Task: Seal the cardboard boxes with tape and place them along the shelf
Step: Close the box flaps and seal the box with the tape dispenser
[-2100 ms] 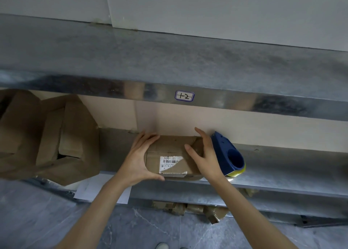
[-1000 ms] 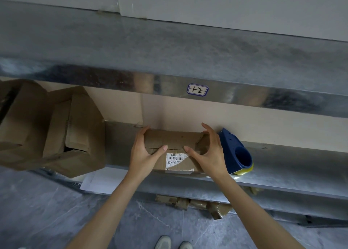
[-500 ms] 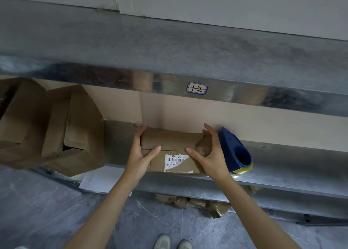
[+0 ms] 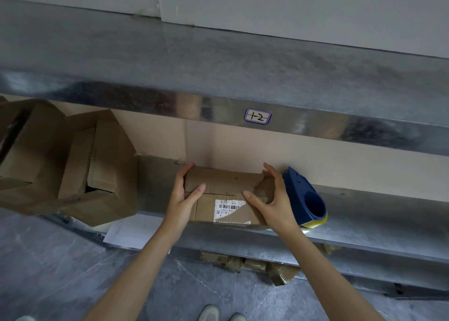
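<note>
Your left hand [image 4: 181, 200] and right hand [image 4: 275, 205] both grip the box [image 4: 224, 184] by its ends on the shelf [image 4: 369, 213]. Blue dispenser [image 4: 305, 196] sits just beside your right hand.

Your box [image 4: 226, 184] is plain brown cardboard, and its label [image 4: 228, 211] is white with a black barcode and print. Your dispenser [image 4: 301, 194] is dark blue with a yellow edge. The shelf [image 4: 376, 213] is mottled grey metal. Its tag [image 4: 257, 117] is white, blue-bordered and inked black. The floor [image 4: 48, 272] is grey with pale veins, and the paper [image 4: 131, 230] is white.
</note>
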{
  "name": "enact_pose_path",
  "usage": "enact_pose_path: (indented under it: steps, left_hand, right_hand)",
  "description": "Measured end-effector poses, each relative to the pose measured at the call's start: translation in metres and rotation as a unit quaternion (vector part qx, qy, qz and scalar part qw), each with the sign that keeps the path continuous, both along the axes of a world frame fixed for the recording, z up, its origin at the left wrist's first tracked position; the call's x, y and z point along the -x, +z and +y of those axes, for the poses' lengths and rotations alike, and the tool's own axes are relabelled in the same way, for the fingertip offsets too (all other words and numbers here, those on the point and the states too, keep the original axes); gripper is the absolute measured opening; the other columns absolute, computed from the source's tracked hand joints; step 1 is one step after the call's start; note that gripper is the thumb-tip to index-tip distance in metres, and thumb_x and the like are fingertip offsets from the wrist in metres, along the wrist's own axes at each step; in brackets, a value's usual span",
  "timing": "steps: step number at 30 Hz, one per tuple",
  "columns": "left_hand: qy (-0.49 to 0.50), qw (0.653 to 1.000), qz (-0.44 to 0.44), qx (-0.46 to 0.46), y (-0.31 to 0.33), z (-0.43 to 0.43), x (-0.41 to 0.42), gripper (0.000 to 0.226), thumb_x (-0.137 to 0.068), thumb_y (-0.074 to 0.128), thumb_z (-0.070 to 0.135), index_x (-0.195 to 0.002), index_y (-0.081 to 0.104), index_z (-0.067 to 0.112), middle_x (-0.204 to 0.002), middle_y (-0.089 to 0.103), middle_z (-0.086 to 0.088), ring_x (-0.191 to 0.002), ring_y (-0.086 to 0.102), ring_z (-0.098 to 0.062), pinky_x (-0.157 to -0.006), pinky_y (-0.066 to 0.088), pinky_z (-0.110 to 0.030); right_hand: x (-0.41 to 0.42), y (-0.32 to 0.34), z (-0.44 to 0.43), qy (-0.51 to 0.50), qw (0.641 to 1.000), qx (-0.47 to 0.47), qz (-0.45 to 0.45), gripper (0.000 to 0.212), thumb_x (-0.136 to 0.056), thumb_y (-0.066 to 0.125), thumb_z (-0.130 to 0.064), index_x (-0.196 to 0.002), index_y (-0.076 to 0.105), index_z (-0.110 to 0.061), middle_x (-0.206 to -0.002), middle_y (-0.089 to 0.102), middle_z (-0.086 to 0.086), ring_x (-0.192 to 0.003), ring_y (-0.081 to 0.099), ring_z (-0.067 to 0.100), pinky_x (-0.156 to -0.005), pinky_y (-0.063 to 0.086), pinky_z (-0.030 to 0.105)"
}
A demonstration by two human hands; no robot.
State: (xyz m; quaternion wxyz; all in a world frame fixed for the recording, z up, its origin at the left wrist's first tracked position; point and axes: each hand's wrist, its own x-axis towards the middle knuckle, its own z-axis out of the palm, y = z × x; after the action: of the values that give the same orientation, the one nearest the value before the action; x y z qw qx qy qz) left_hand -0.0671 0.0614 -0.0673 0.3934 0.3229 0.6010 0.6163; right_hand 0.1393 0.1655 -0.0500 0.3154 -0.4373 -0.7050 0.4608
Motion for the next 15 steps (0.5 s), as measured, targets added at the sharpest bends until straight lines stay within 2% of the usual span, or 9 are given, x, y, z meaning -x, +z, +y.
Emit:
enact_pose_path:
  steps: [2, 5, 9, 11, 13, 15]
  left_hand:
    - [0.009, 1.000, -0.001, 0.000, -0.0003, -0.0004, -0.0005, 0.056, -0.095, 0.062, 0.011, -0.140, 0.042, 0.038, -0.131, 0.058, 0.014, -0.117, 0.061, -0.007, -0.084, 0.055, -0.021]
    - [0.015, 1.000, 0.003, 0.005, 0.0007, 0.0009, 0.0000, 0.058, -0.093, 0.064, 0.013, -0.142, 0.043, 0.036, -0.136, 0.056, 0.012, -0.121, 0.058, -0.006, -0.093, 0.053, -0.023]
    - [0.013, 1.000, -0.008, 0.019, -0.0003, 0.0014, 0.0006, 0.055, -0.095, 0.062, 0.021, -0.141, 0.042, 0.042, -0.142, 0.052, 0.008, -0.130, 0.052, -0.013, -0.108, 0.046, -0.038]
    - [0.013, 0.999, -0.014, 0.030, 0.0001, 0.0016, 0.0003, 0.048, -0.096, 0.058, 0.028, -0.136, 0.042, 0.050, -0.145, 0.049, 0.008, -0.132, 0.050, -0.014, -0.105, 0.047, -0.033]
    - [0.013, 0.999, -0.027, 0.037, 0.0008, 0.0014, 0.0004, 0.043, -0.097, 0.055, 0.032, -0.130, 0.043, 0.056, -0.141, 0.052, 0.010, -0.125, 0.055, -0.012, -0.094, 0.052, -0.025]
    - [0.013, 0.998, -0.041, 0.038, -0.0007, 0.0019, 0.0018, 0.042, -0.098, 0.055, 0.030, -0.130, 0.044, 0.054, -0.137, 0.056, 0.007, -0.118, 0.061, -0.012, -0.091, 0.055, -0.028]
  right_hand:
    - [0.0002, -0.0003, 0.0002, 0.000, 1.000, -0.006, -0.004, 0.083, -0.076, 0.080, -0.038, -0.144, 0.034, -0.035, -0.142, 0.043, -0.011, -0.131, 0.040, 0.007, -0.112, 0.038, 0.040]
    - [0.0000, -0.0001, 0.0014, -0.001, 1.000, 0.000, -0.003, 0.084, -0.075, 0.081, -0.038, -0.144, 0.032, -0.038, -0.139, 0.044, -0.011, -0.130, 0.041, 0.010, -0.111, 0.039, 0.040]
    - [0.0002, -0.0012, 0.0016, 0.000, 1.000, 0.007, 0.005, 0.087, -0.074, 0.081, -0.040, -0.143, 0.029, -0.043, -0.136, 0.044, -0.013, -0.128, 0.042, 0.009, -0.108, 0.040, 0.035]
    - [0.0002, -0.0024, 0.0013, -0.003, 1.000, 0.015, 0.011, 0.088, -0.074, 0.081, -0.040, -0.144, 0.028, -0.044, -0.135, 0.044, -0.014, -0.126, 0.043, 0.008, -0.105, 0.042, 0.031]
    - [-0.0002, -0.0042, 0.0015, -0.010, 0.999, 0.023, 0.025, 0.090, -0.071, 0.079, -0.044, -0.144, 0.027, -0.043, -0.135, 0.044, -0.014, -0.126, 0.043, 0.007, -0.104, 0.042, 0.027]
    - [-0.0005, -0.0057, 0.0023, -0.014, 0.999, 0.036, 0.037, 0.091, -0.070, 0.077, -0.047, -0.145, 0.026, -0.043, -0.136, 0.044, -0.013, -0.127, 0.043, 0.008, -0.102, 0.042, 0.025]
